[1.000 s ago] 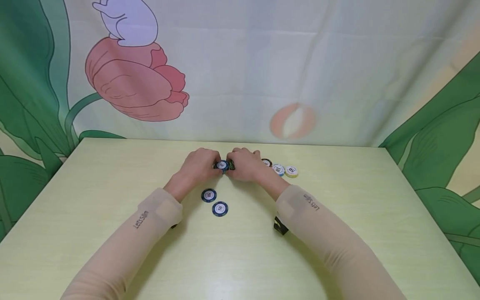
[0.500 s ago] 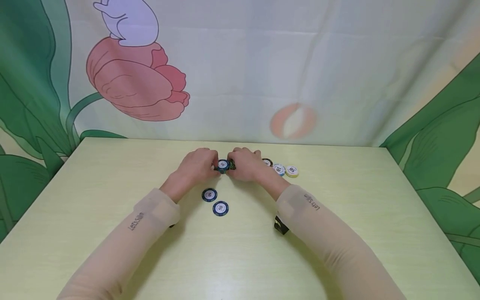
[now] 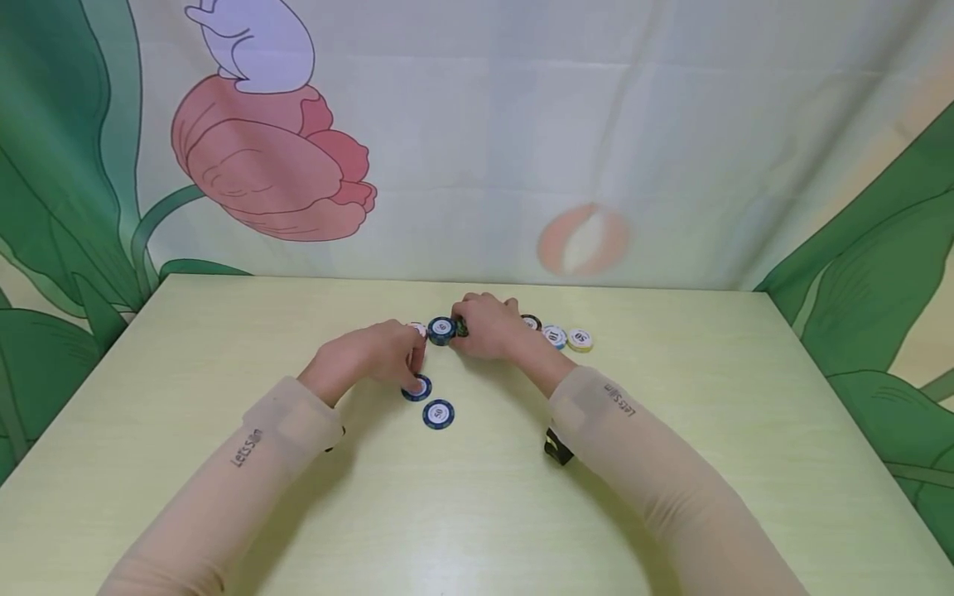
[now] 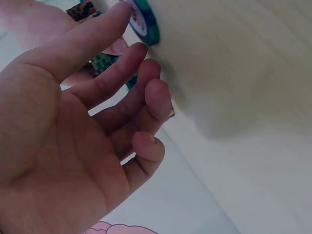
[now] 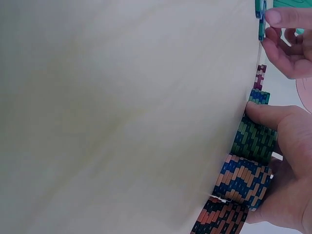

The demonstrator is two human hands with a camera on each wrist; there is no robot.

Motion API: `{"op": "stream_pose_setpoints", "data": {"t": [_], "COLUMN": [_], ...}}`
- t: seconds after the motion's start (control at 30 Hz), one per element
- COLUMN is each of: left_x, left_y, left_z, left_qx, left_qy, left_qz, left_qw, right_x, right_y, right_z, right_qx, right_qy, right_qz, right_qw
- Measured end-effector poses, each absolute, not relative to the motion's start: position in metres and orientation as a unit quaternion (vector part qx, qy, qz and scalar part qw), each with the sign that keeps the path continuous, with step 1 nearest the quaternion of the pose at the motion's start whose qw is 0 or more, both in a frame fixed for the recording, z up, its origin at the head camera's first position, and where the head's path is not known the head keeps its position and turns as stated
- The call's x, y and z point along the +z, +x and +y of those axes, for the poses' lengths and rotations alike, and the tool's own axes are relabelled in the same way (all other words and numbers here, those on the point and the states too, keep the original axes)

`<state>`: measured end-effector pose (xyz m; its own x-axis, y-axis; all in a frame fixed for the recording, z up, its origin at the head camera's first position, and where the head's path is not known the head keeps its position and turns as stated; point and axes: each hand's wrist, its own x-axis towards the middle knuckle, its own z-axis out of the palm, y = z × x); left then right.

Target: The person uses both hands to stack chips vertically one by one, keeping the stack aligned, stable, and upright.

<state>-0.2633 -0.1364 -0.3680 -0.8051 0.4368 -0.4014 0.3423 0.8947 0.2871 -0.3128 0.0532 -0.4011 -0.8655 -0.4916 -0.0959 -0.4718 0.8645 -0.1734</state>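
Note:
Two blue poker chips lie flat on the table (image 3: pixel 477 513). At the farther chip (image 3: pixel 421 390), my left hand (image 3: pixel 376 352) has its thumb touching the face and its other fingers loosely curved by the far edge. The nearer chip (image 3: pixel 438 415) lies untouched. Behind them stands a blue chip stack (image 3: pixel 442 331), next to a green chip stack (image 5: pixel 253 141). My right hand (image 3: pixel 488 324) holds the green stack, thumb on its near side, fingers mostly hidden behind. In the right wrist view, a blue-and-orange stack (image 5: pixel 242 181) stands beside that hand.
Right of my right hand, a black-edged chip stack (image 3: pixel 532 322), a light-blue one (image 3: pixel 554 336) and a yellow one (image 3: pixel 580 339) continue the row. A pink-edged stack (image 5: pixel 260 77) ends it on the left. A printed curtain (image 3: pixel 447 165) hangs behind the table.
My left hand has left the blue stack and come nearer, down to the farther loose blue chip, uncovering the pink-edged stack. The right hand stays put.

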Motion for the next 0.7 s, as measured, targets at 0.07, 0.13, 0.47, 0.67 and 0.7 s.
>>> {"op": "stream_pose_setpoints", "data": {"t": [0.07, 0.13, 0.47, 0.67, 0.7], "left_x": [-0.3691, -0.3702, -0.3759, -0.3735, -0.3728], "left_y": [-0.2630, -0.2634, -0.2662, -0.2618, -0.2613], "left_z": [-0.1365, -0.1369, -0.1342, -0.1339, -0.1344], "left_qx": [0.104, 0.110, 0.103, 0.094, 0.097], "left_qy": [0.211, 0.215, 0.193, 0.182, 0.185], "left_qz": [0.943, 0.942, 0.956, 0.963, 0.962], "left_qw": [0.236, 0.235, 0.195, 0.175, 0.173], "right_x": [-0.4015, -0.4019, -0.4027, -0.4027, -0.4027], "right_y": [-0.3129, -0.3131, -0.3142, -0.3141, -0.3140], "right_z": [0.0530, 0.0530, 0.0534, 0.0524, 0.0524], "right_qx": [-0.072, -0.070, -0.067, -0.063, -0.062], "right_qy": [-0.249, -0.248, -0.250, -0.248, -0.247], "right_qz": [0.963, 0.964, 0.964, 0.964, 0.964], "right_qw": [0.069, 0.070, 0.067, 0.068, 0.069]}}
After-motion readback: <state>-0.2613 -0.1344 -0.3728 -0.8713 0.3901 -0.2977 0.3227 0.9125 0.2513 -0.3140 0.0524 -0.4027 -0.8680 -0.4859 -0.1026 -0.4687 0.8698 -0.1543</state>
